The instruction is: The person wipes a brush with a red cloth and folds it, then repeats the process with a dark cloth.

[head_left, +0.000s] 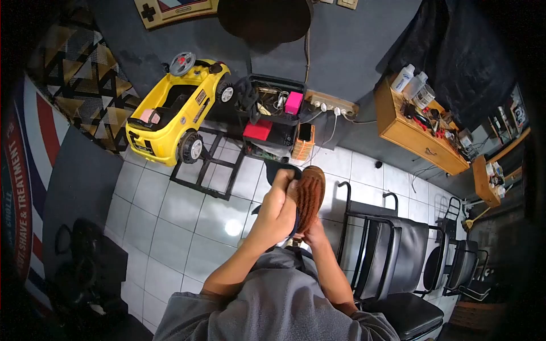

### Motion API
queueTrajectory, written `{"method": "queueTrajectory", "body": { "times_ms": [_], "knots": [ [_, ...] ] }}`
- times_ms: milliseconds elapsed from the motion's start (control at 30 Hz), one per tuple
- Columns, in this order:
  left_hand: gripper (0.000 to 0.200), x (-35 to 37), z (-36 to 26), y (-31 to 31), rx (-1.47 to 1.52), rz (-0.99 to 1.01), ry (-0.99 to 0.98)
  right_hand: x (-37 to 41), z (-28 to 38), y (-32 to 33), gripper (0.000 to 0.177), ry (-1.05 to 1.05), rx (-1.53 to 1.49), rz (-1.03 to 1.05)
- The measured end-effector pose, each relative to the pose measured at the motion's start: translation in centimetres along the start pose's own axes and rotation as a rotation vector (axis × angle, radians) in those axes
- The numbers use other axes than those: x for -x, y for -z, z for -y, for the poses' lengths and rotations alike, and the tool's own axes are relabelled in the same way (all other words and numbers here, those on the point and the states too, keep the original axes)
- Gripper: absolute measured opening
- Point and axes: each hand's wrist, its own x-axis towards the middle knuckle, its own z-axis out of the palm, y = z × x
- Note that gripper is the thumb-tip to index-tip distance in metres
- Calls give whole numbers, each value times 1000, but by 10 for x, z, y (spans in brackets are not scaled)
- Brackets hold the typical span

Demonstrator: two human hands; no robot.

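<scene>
In front of my chest is a shoe, its brown ridged sole turned toward me and its rounded end pointing away. My left hand is closed along the left side of it, thumb up near the far end. Lower down, the fingers of my right hand grip the near end of the sole. A dark navy piece shows beyond my left hand, partly covered by the fingers. Most of the shoe's upper is hidden behind the sole and my left hand.
A yellow toy car stands at the left, beside a black metal frame. Ahead is a black cart with pink and red boxes. Black chairs line the right, below a wooden cabinet with bottles and tools.
</scene>
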Motion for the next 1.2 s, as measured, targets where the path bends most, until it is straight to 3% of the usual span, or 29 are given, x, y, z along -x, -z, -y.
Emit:
{"method": "queueTrajectory", "body": {
  "times_ms": [33,100,133,233,333,433,533,633,700,733,767,867,900,967,1000,1033,1167,1200],
  "knots": [
    [16,-2,-2,1,0,-8,-28,-7,-11,10,55,31,-29,58],
    [14,-5,-12,11,195,39,136,-19,-22,30,52,115,73,230],
    [13,-5,-11,15,252,55,165,-19,-24,31,53,-15,327,-54],
    [13,-9,-37,21,366,73,108,-28,-86,113,57,-135,794,-241],
    [14,-10,-56,25,482,-87,87,-1,-120,180,47,-255,1261,-357],
    [15,-6,-55,32,462,-162,111,30,-183,274,37,-436,1422,-602],
    [15,0,-67,25,547,-190,88,60,-186,290,42,-619,1583,-781],
    [15,-5,-58,26,442,-156,122,68,-193,317,50,-420,1448,-758],
    [14,-3,-45,23,406,-62,160,35,-162,272,57,-209,1380,-823],
    [15,-4,-41,18,376,-35,164,23,-113,202,55,-216,812,-803],
    [15,-5,-36,14,345,-9,167,11,-85,163,54,-214,536,-813],
    [15,-4,-22,9,278,118,240,9,-10,71,46,6,46,-300],
    [15,-5,-17,8,250,165,255,14,6,35,52,77,6,-310],
    [15,-6,-14,4,214,258,179,17,22,14,55,71,5,-50],
    [15,-6,-10,0,187,265,83,14,26,-1,56,80,50,-83],
    [15,-5,-14,1,219,259,105,8,23,-5,52,32,149,-224],
    [13,-3,-27,14,358,161,142,-17,-23,55,42,25,567,-79],
    [13,-1,-30,19,373,123,102,-19,-44,81,46,-27,668,-116]
  ]
}}
